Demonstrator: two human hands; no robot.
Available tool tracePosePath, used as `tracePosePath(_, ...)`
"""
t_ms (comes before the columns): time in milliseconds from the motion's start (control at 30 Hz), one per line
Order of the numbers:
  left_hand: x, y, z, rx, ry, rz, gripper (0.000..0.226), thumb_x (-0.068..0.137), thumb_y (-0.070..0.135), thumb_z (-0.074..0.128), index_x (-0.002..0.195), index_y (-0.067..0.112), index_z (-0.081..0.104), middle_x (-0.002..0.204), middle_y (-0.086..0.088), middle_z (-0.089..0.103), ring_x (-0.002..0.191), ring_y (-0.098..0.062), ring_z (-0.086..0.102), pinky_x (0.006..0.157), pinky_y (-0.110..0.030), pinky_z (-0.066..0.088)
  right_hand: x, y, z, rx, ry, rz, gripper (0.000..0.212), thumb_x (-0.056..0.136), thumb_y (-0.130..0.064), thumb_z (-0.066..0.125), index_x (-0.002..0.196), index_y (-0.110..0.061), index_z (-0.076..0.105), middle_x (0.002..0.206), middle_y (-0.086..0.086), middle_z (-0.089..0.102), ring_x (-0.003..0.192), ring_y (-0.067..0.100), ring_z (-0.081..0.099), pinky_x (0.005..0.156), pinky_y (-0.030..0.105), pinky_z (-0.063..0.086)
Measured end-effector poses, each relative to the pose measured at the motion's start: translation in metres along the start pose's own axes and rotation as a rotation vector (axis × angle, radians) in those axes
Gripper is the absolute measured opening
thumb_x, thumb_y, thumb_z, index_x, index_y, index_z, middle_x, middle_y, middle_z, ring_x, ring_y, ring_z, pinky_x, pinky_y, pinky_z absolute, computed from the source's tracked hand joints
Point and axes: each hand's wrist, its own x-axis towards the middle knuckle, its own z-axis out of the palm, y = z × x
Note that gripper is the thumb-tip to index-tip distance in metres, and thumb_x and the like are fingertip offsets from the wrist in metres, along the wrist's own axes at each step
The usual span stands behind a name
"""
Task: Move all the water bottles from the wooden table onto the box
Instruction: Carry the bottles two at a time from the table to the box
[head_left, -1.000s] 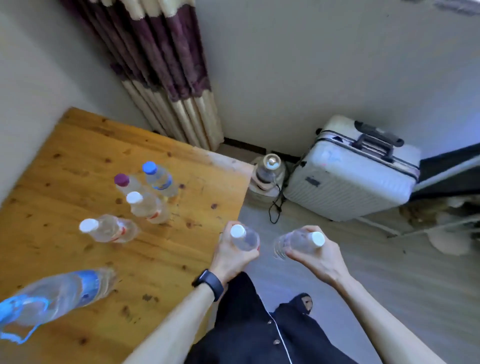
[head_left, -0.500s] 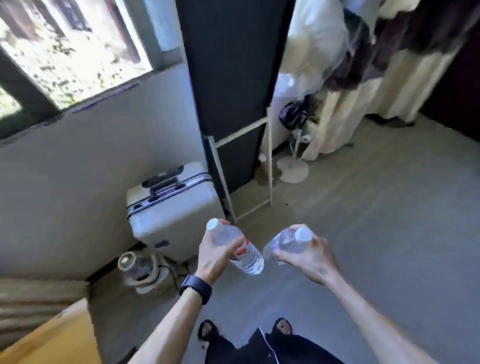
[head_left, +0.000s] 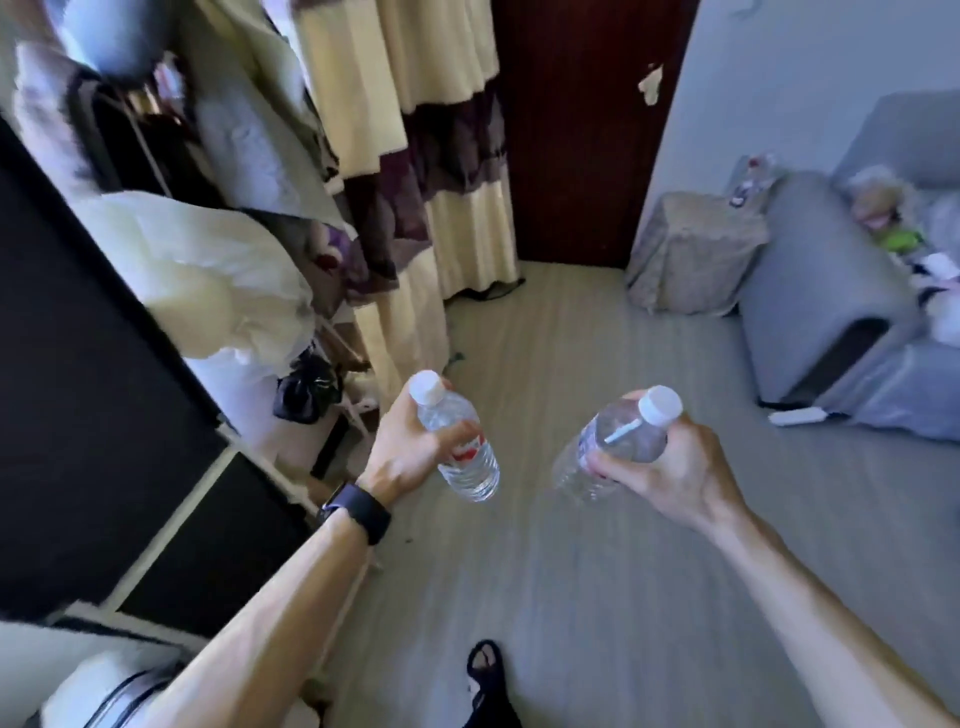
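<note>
My left hand (head_left: 402, 451) grips a clear water bottle with a white cap and red label (head_left: 460, 446), held tilted over the floor. In my right hand (head_left: 670, 467) is a second clear white-capped bottle (head_left: 613, 441), its base pointing down and left. Both hands hover side by side at mid-frame. Far off at the back right stands a cloth-covered box (head_left: 693, 249) beside the wall, with a blurred clear bottle-like thing (head_left: 750, 174) at its far right corner. The wooden table is out of view.
A grey sofa (head_left: 826, 291) with toys lies to the right. On the left are a black panel (head_left: 88, 374), a clothes rack with pale garments (head_left: 208, 280) and a curtain (head_left: 415, 182). A white suitcase corner (head_left: 98, 691) shows bottom left. Grey floor (head_left: 571, 571) stretches ahead.
The view has swung right, away from the table and suitcase toward the sofa and covered box. Both hands kept hold of their bottles throughout.
</note>
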Motion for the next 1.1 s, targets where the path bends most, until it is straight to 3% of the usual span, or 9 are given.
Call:
tracePosePath(100, 0.07, 0.025, 0.013, 0.025, -0.112, 0.069, 0.042, 0.064, 0.03, 0.08, 0.1, 0.033, 0.06, 0.094, 0.008, 0.073, 0.093, -0.013, 0.071, 0.087, -0.041, 0.058, 0.043, 0.001, -0.041, -0.061, 0.106, 0.065, 0.047, 0.064, -0.033, 0.09, 0.09, -0.057, 0.058, 0.087, -0.03, 0.068, 0.085, -0.008, 0.064, 0.073, 0.021, 0.049)
tracePosePath(233, 0.154, 0.064, 0.047, 0.047, -0.222, 0.136, 0.043, 0.055, 0.036, 0.075, 0.094, 0.035, 0.056, 0.089, 0.009, 0.07, 0.088, -0.013, 0.068, 0.083, -0.038, 0.058, 0.1, 0.009, -0.092, -0.164, 0.277, 0.137, 0.045, 0.053, -0.057, 0.081, 0.092, -0.044, 0.063, 0.086, -0.009, 0.074, 0.088, 0.013, 0.069, 0.08, 0.038, 0.056)
tracePosePath(367, 0.228, 0.091, 0.104, 0.099, -0.319, 0.161, 0.054, 0.05, 0.041, 0.072, 0.1, 0.028, 0.055, 0.095, 0.004, 0.071, 0.093, -0.019, 0.069, 0.084, -0.042, 0.058, 0.147, 0.022, -0.128, -0.188, 0.408, 0.178, 0.032, 0.05, -0.058, 0.074, 0.079, -0.049, 0.062, 0.088, -0.009, 0.073, 0.09, 0.013, 0.067, 0.079, 0.031, 0.052)
tracePosePath(500, 0.295, 0.117, 0.173, 0.133, -0.395, 0.172, 0.049, 0.053, 0.034, 0.074, 0.098, 0.031, 0.055, 0.094, 0.005, 0.07, 0.093, -0.018, 0.068, 0.08, -0.039, 0.058, 0.204, 0.056, -0.154, -0.171, 0.478, 0.209, 0.03, 0.046, -0.061, 0.068, 0.074, -0.053, 0.062, 0.084, -0.012, 0.073, 0.088, 0.011, 0.067, 0.073, 0.027, 0.047)
tracePosePath(633, 0.37, 0.138, 0.236, 0.115, -0.443, 0.15, 0.05, 0.049, 0.035, 0.074, 0.096, 0.03, 0.057, 0.091, 0.003, 0.07, 0.094, -0.023, 0.07, 0.085, -0.049, 0.058, 0.276, 0.112, -0.182, -0.129, 0.481, 0.235, 0.037, 0.049, -0.055, 0.076, 0.083, -0.044, 0.064, 0.079, -0.015, 0.072, 0.086, 0.01, 0.068, 0.075, 0.031, 0.054)
tracePosePath(767, 0.442, 0.171, 0.292, 0.134, -0.424, 0.14, 0.043, 0.05, 0.03, 0.073, 0.09, 0.026, 0.059, 0.09, 0.0, 0.073, 0.093, -0.025, 0.071, 0.085, -0.05, 0.059, 0.349, 0.148, -0.23, -0.091, 0.353, 0.209, 0.05, 0.066, -0.028, 0.086, 0.092, -0.057, 0.055, 0.076, -0.034, 0.065, 0.084, -0.008, 0.06, 0.066, 0.009, 0.043)
tracePosePath(900, 0.506, 0.207, 0.336, 0.161, -0.381, 0.16, 0.046, 0.056, 0.029, 0.075, 0.098, 0.023, 0.058, 0.088, 0.007, 0.071, 0.086, -0.013, 0.068, 0.073, -0.03, 0.055, 0.427, 0.177, -0.284, -0.087, 0.339, 0.195, 0.05, 0.065, -0.034, 0.087, 0.092, -0.062, 0.056, 0.08, -0.029, 0.069, 0.085, -0.011, 0.062, 0.071, 0.02, 0.049)
tracePosePath(967, 0.541, 0.219, 0.355, 0.161, -0.376, 0.155, 0.046, 0.056, 0.029, 0.076, 0.098, 0.024, 0.058, 0.089, 0.007, 0.071, 0.087, -0.013, 0.068, 0.075, -0.032, 0.056, 0.466, 0.19, -0.307, -0.105, 0.362, 0.198, 0.045, 0.061, -0.04, 0.086, 0.093, -0.056, 0.059, 0.078, -0.022, 0.071, 0.083, -0.002, 0.066, 0.076, 0.028, 0.053)
tracePosePath(1100, 0.622, 0.227, 0.391, 0.127, -0.373, 0.135, 0.049, 0.053, 0.032, 0.076, 0.098, 0.025, 0.058, 0.093, 0.001, 0.072, 0.091, -0.02, 0.07, 0.082, -0.044, 0.06, 0.553, 0.22, -0.342, -0.1, 0.344, 0.188, 0.04, 0.062, -0.037, 0.085, 0.091, -0.052, 0.063, 0.082, -0.029, 0.069, 0.085, -0.003, 0.065, 0.077, 0.027, 0.053)
